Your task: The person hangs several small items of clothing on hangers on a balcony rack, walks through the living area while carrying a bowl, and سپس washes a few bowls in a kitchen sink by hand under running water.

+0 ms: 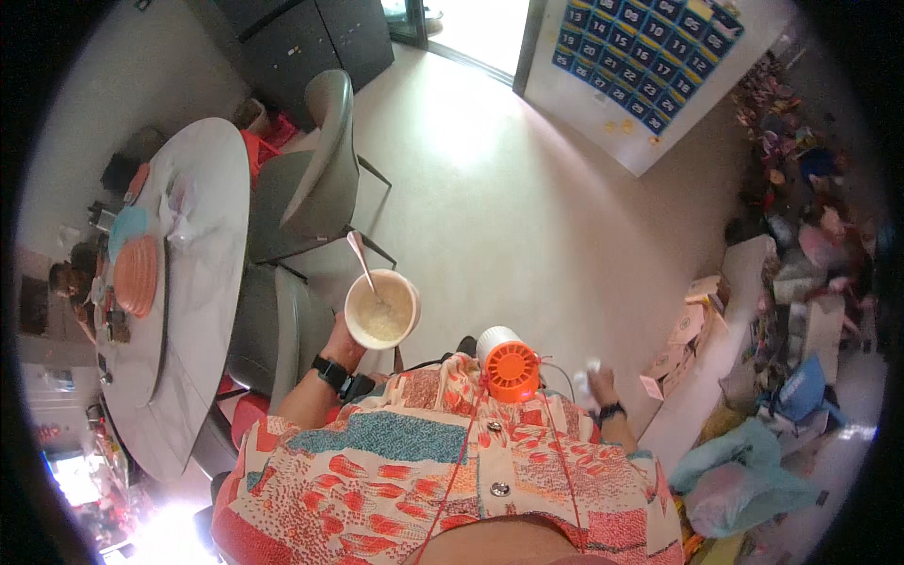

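My left hand (344,344) holds a white cup (382,309) of pale, porridge-like food out in front of me. A metal spoon (361,258) stands in the cup, its handle leaning over the far rim. At my right side, my right hand (602,387) has something small and white, perhaps tissue (585,374), at its fingers; the view is blurred there. An orange and white portable fan (512,367) hangs on a red cord at my chest, over a patterned shirt.
An oval marble-look table (205,304) and grey chairs (318,169) stand on the left. Small boxes (681,332) lie along the right wall, near a bluish plastic bag (748,480) and piled items. A doorway (480,35) opens ahead, beside a numbered pocket chart (643,56).
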A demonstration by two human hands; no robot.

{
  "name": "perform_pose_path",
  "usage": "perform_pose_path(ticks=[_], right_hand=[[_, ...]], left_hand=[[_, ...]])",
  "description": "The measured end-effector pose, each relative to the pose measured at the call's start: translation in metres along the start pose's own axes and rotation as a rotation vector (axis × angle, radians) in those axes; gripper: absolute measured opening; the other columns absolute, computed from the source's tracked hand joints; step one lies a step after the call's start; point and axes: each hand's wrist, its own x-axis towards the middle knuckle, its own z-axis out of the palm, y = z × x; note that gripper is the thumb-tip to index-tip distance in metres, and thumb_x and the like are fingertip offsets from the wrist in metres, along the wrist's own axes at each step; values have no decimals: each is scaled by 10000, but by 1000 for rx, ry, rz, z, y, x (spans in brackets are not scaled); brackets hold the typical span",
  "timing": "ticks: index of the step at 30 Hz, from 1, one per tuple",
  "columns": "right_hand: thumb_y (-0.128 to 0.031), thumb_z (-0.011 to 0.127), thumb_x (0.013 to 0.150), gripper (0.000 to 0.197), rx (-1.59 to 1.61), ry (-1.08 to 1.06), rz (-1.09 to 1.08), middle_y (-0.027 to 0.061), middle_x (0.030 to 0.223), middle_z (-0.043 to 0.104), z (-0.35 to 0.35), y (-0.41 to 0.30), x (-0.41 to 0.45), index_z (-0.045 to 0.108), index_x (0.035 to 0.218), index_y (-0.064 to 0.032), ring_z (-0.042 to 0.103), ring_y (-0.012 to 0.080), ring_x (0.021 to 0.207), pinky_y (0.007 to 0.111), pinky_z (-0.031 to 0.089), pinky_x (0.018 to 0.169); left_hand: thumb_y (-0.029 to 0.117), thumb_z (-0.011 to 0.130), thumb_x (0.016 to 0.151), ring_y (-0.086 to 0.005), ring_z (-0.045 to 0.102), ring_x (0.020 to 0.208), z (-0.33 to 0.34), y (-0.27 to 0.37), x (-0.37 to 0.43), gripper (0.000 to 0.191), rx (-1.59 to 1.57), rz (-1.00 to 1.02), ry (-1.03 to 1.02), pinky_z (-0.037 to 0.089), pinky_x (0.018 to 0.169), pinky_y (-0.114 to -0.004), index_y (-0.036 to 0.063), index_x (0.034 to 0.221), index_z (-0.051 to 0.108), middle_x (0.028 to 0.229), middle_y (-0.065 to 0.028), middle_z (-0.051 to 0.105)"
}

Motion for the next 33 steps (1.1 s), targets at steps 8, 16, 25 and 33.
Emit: perform_pose_path(ticks=[8, 16, 25, 33], right_hand=[[-179, 480, 786, 197, 137, -138, 453, 66, 554, 535, -13, -14, 103, 522, 641, -52, 528, 214, 482, 362, 379, 391], [-226, 491, 796, 236, 337, -34, 257, 43, 559, 522, -135, -227, 395, 517, 660, -34, 506, 193, 462, 345, 371, 378], [-234, 487, 805, 234, 388, -96, -246, 53, 614, 534, -195, -584, 666, 529, 740, -13, 516, 170, 497, 316, 421, 412], [-140, 527, 718, 209, -281, -264, -82, 176, 663, 599, -108, -445, 760, 584, 814, 36, 610, 346, 681, 417, 487, 547]], left_hand=[[257, 363, 910, -219, 590, 926, 105, 92, 169, 363, 56, 61, 88, 522, 736, -362, 15, 1160, 464, 1077, -109, 564], [276, 378, 895, -248, 600, 893, 164, 194, 201, 378, 20, 210, 414, 553, 587, -420, 12, 1154, 452, 1051, -120, 567], [324, 374, 904, -206, 545, 1017, 198, 345, 385, 394, -34, 285, 485, 474, 846, -343, 52, 1176, 459, 1119, -97, 549], [329, 377, 903, -204, 547, 1013, 243, 499, 606, 396, 51, 212, 358, 474, 847, -344, 51, 1172, 462, 1115, -94, 552]])
